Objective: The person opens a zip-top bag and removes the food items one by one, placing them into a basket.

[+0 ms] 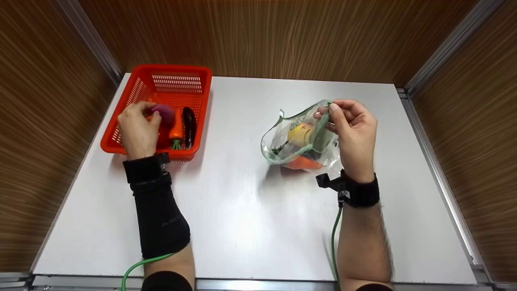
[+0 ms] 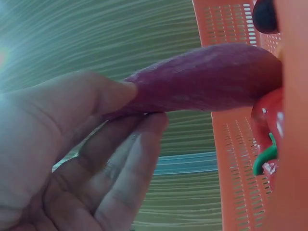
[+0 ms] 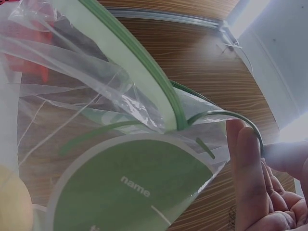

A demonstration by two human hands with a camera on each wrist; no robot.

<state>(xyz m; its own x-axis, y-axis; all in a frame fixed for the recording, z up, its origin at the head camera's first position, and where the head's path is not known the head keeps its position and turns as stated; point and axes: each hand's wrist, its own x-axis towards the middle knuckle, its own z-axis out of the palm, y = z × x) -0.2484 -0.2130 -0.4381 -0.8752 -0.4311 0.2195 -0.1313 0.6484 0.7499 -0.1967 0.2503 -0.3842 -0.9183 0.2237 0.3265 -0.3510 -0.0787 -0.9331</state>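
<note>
My left hand pinches one tapered end of a purple sweet potato between thumb and fingers, over the red basket. In the left wrist view the sweet potato's far end points at the basket's inside. My right hand pinches the green zip edge of a clear zip bag and holds its mouth wide. Inside the bag are a yellow round thing and an orange-red piece, partly hidden by folds. A green label printed "name" shows on the bag in the right wrist view.
The red plastic basket stands at the back left of the white table. In it lie a carrot, a dark eggplant and a red pepper with a green stem. Wood-grain panels enclose the table.
</note>
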